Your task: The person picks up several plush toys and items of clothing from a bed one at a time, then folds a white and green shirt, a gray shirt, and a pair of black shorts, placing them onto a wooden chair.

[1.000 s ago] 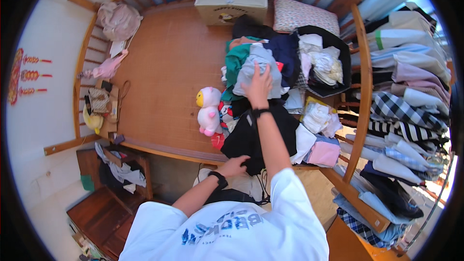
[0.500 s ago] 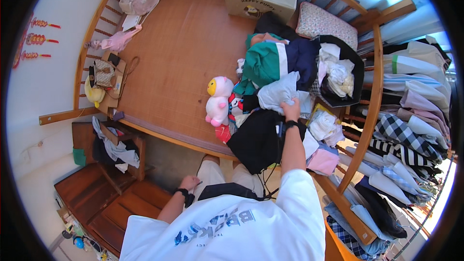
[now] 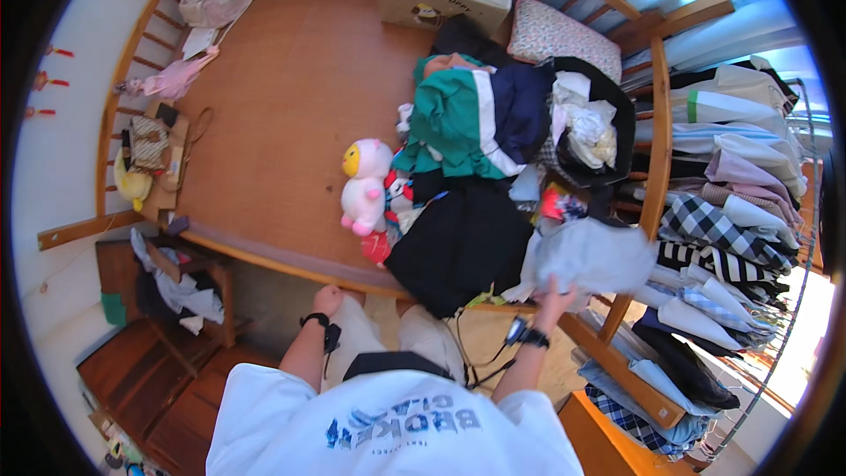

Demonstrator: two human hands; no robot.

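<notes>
Grey garment (image 3: 595,256): light, crumpled, motion-blurred; at the bed's near right corner, beside the wooden rail (image 3: 655,141).
Right hand (image 3: 554,296): fingers grasping the grey garment's near edge.
Left hand (image 3: 328,300): at the near bed edge, left of the knees; fingers look curled, but whether fully closed cannot be told.
Black garment (image 3: 463,238): spread just left of the grey garment, overhanging the bed edge.
Green garment (image 3: 445,119): heaped behind the black one.
Black container (image 3: 608,172): right of the heap, holding white items.
Plush toy (image 3: 363,198): pink, yellow-faced, left of the heap.
Bed (image 3: 264,123): brown surface, wooden frame.
</notes>
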